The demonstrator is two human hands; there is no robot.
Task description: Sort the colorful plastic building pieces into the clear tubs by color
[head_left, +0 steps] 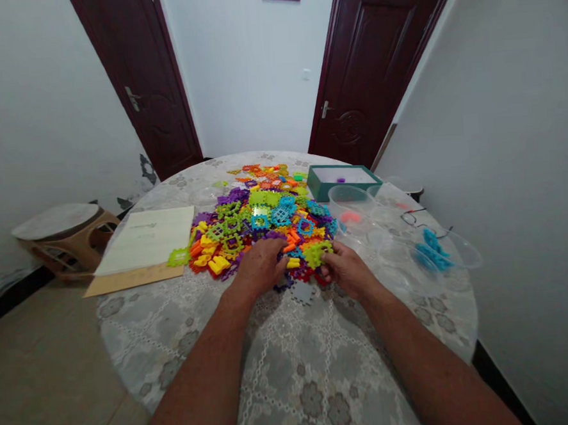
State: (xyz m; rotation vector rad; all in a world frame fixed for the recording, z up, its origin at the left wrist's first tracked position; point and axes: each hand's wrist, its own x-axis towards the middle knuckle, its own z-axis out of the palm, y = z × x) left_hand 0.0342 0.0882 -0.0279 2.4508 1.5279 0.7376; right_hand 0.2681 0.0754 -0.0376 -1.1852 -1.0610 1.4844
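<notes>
Lime piece [315,253] pinched by right hand [344,268]
Edge grip leaves its face exposed; pile [265,215] lies beyond left hand [260,265], whose grip cannot be told.

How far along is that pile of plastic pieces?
Looks early. Done, seemingly: blue pieces apart at a clear tub, a purple piece in the green box. In hand: a lime piece, right hand; left hand at the pile, grip unclear. Left: most pieces, still heaped in mixed colours.
</notes>
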